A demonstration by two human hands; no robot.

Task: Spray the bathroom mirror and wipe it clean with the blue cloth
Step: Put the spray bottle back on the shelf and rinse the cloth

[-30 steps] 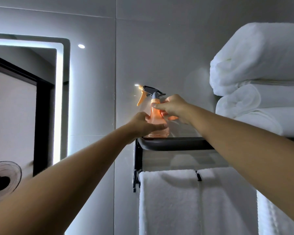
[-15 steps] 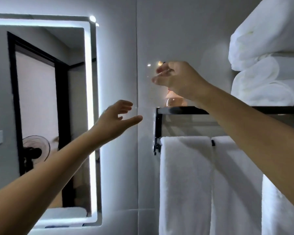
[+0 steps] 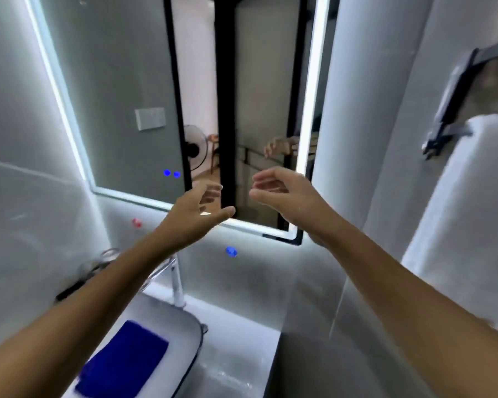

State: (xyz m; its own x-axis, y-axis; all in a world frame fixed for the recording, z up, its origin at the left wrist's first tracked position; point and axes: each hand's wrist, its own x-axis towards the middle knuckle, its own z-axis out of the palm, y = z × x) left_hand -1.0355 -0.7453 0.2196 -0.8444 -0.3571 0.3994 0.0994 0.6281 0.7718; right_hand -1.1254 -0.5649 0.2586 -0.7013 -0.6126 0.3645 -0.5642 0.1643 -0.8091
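In front of the lit-edged mirror (image 3: 121,90), the left hand (image 3: 196,214) and right hand (image 3: 285,193) are held out empty, fingers loosely spread. Grey tiled walls are seen around. The blue cloth (image 3: 124,360) is laid folded in the white sink (image 3: 184,334) below, beside the tap (image 3: 176,282)

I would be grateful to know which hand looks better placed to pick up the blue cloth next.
Probably the left. Both hands are empty, but the left hand hangs on the same side as the blue cloth lying in the sink, while the right hand would have to cross over.
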